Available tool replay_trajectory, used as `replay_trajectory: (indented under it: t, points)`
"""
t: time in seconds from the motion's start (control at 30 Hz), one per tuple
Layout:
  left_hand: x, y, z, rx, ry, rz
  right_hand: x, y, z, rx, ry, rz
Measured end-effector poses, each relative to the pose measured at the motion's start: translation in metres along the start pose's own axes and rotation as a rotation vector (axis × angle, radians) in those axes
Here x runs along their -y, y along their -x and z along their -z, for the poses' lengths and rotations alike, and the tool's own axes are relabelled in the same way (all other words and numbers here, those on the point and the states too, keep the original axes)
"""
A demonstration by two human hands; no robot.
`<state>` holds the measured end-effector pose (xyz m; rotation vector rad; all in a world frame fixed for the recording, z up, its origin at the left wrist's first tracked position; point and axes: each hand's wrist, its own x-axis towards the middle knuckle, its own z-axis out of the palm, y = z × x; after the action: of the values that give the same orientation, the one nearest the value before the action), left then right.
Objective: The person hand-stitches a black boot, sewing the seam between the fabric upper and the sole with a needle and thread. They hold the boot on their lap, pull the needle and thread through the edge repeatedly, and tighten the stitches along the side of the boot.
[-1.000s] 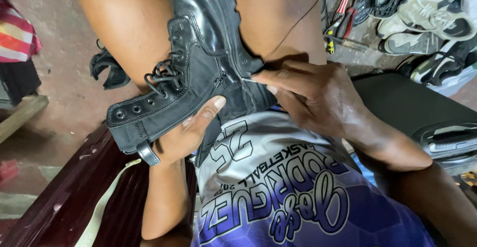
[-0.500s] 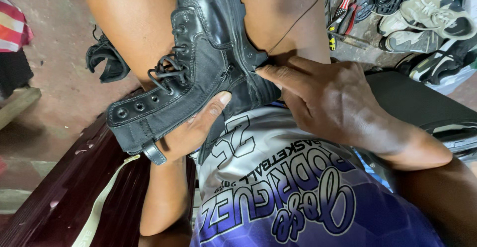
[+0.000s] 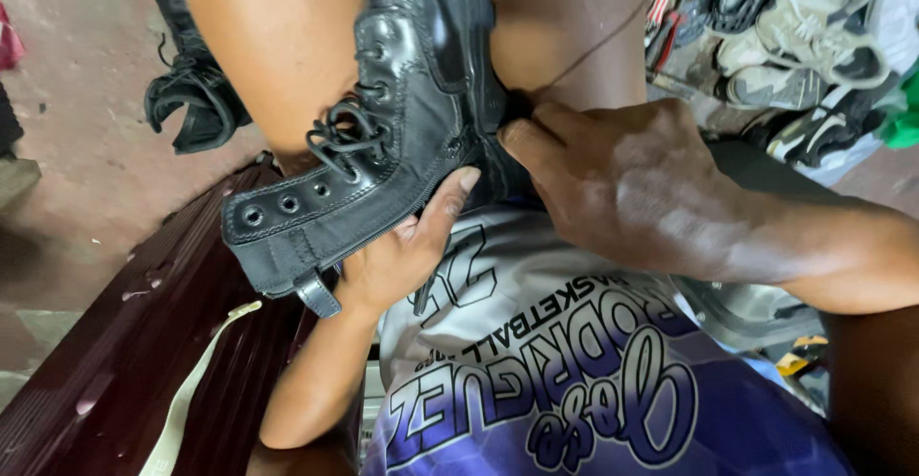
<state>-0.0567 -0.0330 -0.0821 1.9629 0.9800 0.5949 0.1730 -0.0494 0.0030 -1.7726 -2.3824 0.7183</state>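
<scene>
Dark red bench (image 3: pixel 124 342); left hand (image 3: pixel 397 256), right hand (image 3: pixel 622 184) grip black boot (image 3: pixel 383 150).

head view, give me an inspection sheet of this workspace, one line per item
surface: dark red wooden bench at lower left; the work is done on the person's lap, between the bare knees.
job's things: black lace-up boot lies tilted between the knees, laces loosely knotted; a thin thread runs up from its side seam.
clutter: pile of worn shoes at upper right; a second black boot on the floor at upper left.
grippers: left hand supports the boot from below, thumb on its side; right hand pinches at the seam where the thread starts.
cables: nothing seen.
surroundings: bare concrete floor; hand tools beside the shoes.
</scene>
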Motion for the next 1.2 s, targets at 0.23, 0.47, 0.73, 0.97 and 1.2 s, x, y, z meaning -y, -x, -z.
replay_trajectory:
  t: [0.23, 0.47, 0.73, 0.97, 1.2]
  points:
    - [-0.001, -0.01, -0.006, 0.059, 0.118, 0.058, -0.012, -0.022, -0.024, -0.001, -0.083, 0.0]
    - [-0.02, 0.039, 0.017, -0.203, 0.628, 0.69, -0.039, 0.004, -0.022, 0.093, -0.164, -0.08]
    - [-0.041, 0.066, 0.049, -0.45, -0.223, 0.674, -0.059, 0.022, -0.024, 0.02, -0.321, -0.141]
    - [-0.044, 0.007, 0.023, -0.019, -0.146, 0.063, -0.06, 0.013, -0.023, 0.001, -0.311, -0.061]
    - [-0.002, 0.013, 0.015, 0.076, 0.088, 0.11, -0.053, 0.015, -0.032, -0.039, -0.363, -0.08]
